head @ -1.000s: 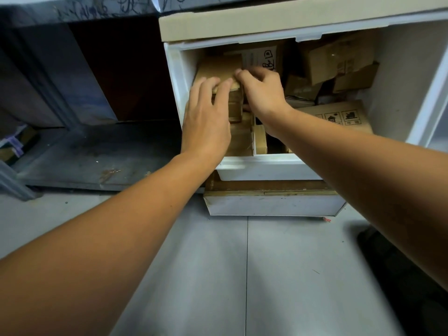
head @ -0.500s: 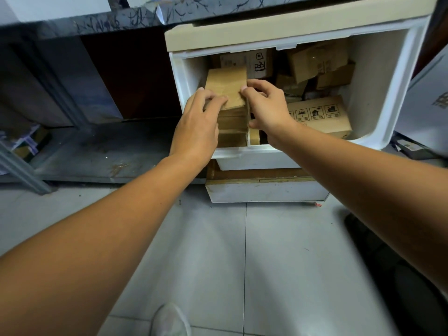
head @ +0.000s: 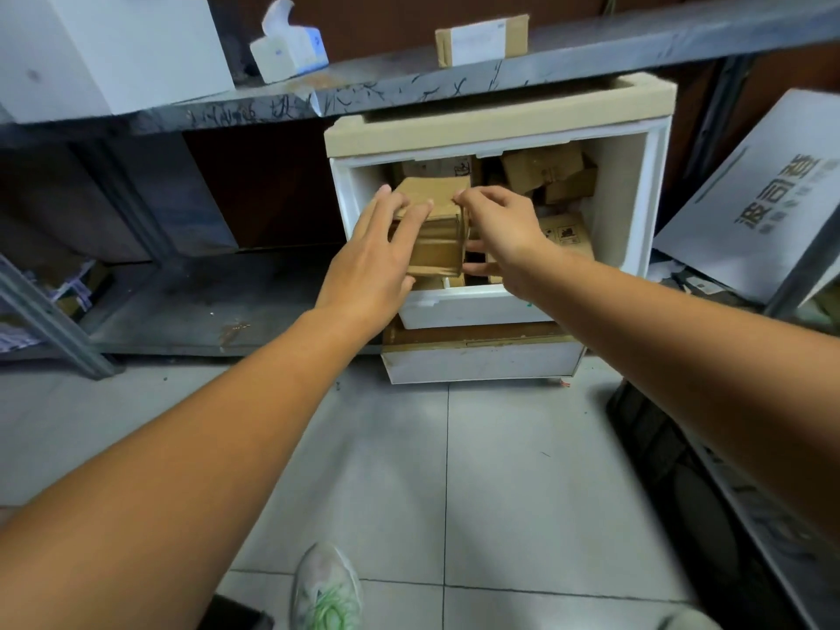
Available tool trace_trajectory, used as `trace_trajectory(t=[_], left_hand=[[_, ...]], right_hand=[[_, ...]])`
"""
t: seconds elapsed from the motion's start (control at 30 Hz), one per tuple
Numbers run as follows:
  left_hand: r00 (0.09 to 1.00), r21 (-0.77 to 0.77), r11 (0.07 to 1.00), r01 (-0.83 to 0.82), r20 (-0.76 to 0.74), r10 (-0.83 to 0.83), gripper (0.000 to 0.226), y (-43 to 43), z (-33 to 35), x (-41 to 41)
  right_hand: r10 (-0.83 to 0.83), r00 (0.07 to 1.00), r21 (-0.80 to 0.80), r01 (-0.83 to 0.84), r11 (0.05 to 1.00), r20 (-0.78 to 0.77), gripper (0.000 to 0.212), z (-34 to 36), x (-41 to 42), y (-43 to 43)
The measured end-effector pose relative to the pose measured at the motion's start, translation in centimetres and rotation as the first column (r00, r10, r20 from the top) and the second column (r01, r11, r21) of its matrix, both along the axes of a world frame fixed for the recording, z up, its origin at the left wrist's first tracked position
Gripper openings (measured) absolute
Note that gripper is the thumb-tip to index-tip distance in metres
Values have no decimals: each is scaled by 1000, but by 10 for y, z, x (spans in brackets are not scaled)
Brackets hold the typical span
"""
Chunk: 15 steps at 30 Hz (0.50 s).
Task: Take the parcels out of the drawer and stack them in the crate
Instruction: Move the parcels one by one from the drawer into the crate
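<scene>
tiles grey — parcel gripped at drawer under scuffed shelf

A brown cardboard parcel is tilting upward at the front left corner of the white drawer, while more brown parcels are lying jumbled toward its back right corner.

Left hand blankets the near-left face of the parcel, so that side is lost. Right hand masks its right edge and half of the printed box behind. Deep in the drawer the rear parcels blur together, labels unreadable. At 3 o'clock the white panel runs off frame, its small print too soft to read. The dark shape at 4 o'clock is smeared and can't be identified. The shoe is clipped at 6 o'clock, the white box at 10.
</scene>
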<state>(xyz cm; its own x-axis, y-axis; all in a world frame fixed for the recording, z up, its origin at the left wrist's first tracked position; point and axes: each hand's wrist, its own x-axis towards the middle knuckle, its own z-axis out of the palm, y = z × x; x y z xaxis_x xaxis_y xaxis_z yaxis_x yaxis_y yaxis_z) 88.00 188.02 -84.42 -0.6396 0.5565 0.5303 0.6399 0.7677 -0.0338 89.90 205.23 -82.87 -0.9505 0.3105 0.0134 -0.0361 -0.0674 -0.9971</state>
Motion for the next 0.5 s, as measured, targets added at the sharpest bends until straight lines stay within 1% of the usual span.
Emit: trace_trajectory(t=[0.13,0.2,0.23,0.3,0.37,0.5], left_hand=[[1000,-27,1000,11,3,-11,88,8,15,26],[998,-30,997,67,-2,-67,88,8,26,33],[994,-16,994,105,1,-105,89,8,31,36],[984,39,984,174,27,-176,90,8,39,43],[972,135,969,206,87,-218,88,12,45,50],[946,287,945,157,231,-227,75,19,51,57]], right_hand=[[-23,999,-23,24,999,38,22,13,29,3],[-16,998,-1,17,1000,67,21,21,42,8],[-13,996,18,11,1000,86,25,25,47,12],[-7,993,41,2,999,115,32,30,57,18],[1,993,69,-9,998,114,32,34,66,23],[12,994,150,-28,988,106,34,37,79,31]])
